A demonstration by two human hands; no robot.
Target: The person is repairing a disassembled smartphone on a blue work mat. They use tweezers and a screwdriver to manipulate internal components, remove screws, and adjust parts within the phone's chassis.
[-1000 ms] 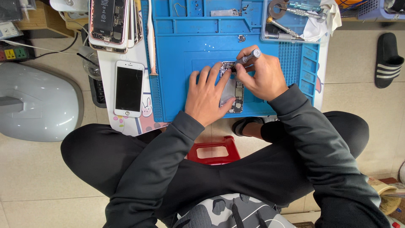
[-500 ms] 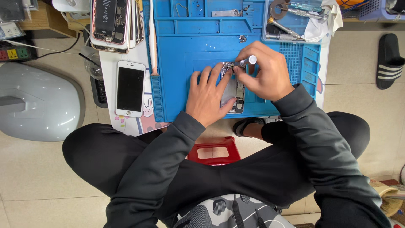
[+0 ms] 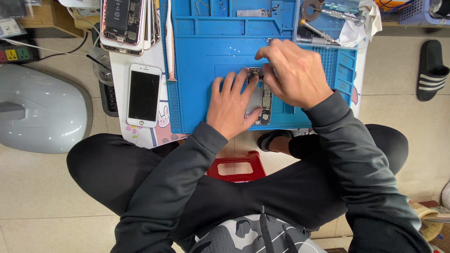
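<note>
Right hand (image 3: 293, 70) grip w/ tool now lower, left hand (image 3: 230, 105) unchanged on opened phone (image 3: 262, 100)

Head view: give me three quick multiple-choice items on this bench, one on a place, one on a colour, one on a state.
1. Where does the white phone with the dark screen lie?
A. left of the blue mat
B. on the red stool
C. under the right hand

2. What colour is the work mat?
A. green
B. blue
C. grey

3. How is the left hand placed?
A. raised clear of the mat
B. gripping the sandal
C. laid flat, fingers spread, on the opened phone

Answers:
1. A, the white phone lies on the white surface just beyond the mat's left edge.
2. B, the mat and its compartments are bright blue.
3. C, the left hand presses on the opened phone, while the right hand works at its top end.
</note>
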